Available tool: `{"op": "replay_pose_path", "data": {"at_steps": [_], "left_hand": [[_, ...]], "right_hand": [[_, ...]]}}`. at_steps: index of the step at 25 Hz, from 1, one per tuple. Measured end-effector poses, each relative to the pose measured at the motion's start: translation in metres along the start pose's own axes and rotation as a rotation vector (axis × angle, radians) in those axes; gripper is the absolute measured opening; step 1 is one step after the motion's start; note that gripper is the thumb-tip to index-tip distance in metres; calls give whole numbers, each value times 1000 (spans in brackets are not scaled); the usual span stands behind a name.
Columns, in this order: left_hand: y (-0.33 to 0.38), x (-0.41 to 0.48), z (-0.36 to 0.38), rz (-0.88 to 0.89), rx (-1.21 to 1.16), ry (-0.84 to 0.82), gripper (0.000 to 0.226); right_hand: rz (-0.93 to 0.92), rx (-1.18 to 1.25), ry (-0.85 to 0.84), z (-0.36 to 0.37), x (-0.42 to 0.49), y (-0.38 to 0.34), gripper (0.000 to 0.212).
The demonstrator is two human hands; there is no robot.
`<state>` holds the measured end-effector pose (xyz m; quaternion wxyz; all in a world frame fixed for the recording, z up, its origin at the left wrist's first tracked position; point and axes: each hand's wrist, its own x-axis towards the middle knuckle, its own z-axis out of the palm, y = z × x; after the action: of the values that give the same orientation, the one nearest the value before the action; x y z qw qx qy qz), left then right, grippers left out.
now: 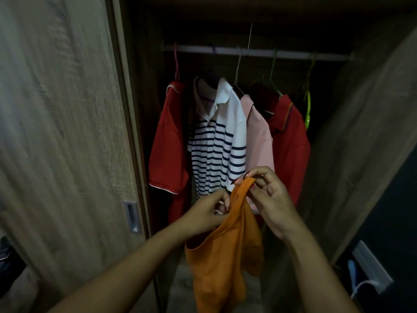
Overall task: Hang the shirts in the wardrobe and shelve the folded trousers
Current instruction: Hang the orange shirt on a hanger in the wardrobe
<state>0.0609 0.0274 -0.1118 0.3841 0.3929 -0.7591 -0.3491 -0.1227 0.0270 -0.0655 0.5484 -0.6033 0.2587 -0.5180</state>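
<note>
Scene: person at open wardrobe [372,123], dim light, head cam looking down at both arms reaching in from bottom of frame.
Orange shirt [225,263]: lower centre of frame, held up between both hands in front of the hanging clothes; most of the fabric droops below the hands toward bottom centre.
Left hand [207,213]: centre-left, fingers curled closed on the shirt's left edge, pinching fabric; touching the cloth.
Right hand [270,197]: centre-right, slightly higher than the left; thumb & fingertips pinched tight on the shirt's top point, a narrow strap-like bit of orange cloth poking up between them.
Hands vs shirt: shirt's upper edge runs from one hand to the other, hands near each other, not touching.
Rail [255,51]: pale bar across upper centre, inside wardrobe.
Hung shirts, left to right: red shirt [168,141]; white navy-striped polo [218,141]; pink shirt [259,136]; second red shirt [291,141], all on hangers, packed just beside one another.
Empty hanger [307,107]: yellow-green, far right on rail, beside second red shirt.
Door [56,123]: wood-grain sliding panel fills left of frame; recessed metal handle [133,216] at centre-left.
Trousers: can't tell where they are.
</note>
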Motion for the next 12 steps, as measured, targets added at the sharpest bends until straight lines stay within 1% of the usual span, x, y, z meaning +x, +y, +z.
{"op": "replay_pose_path", "data": {"at_steps": [2, 3, 5, 6, 8, 10, 12], "left_hand": [[3, 8, 8, -10, -97, 90, 25], [5, 11, 8, -33, -154, 89, 27], [15, 16, 7, -72, -224, -16, 23], [20, 17, 7, -84, -220, -78, 20], [24, 19, 4, -104, -218, -115, 20], [25, 23, -2, -156, -194, -25, 21], [27, 29, -7, -162, -118, 110, 27]], "right_hand": [[21, 98, 6, -6, -1, -3, 14], [26, 142, 15, -9, -2, -4, 13], [40, 219, 36, -15, -5, -2, 13], [44, 247, 46, -18, -7, 1, 15], [51, 272, 75, -22, -8, 7, 15], [69, 188, 149, -24, -7, 14, 12], [82, -26, 267, -22, -4, 20, 13]]}}
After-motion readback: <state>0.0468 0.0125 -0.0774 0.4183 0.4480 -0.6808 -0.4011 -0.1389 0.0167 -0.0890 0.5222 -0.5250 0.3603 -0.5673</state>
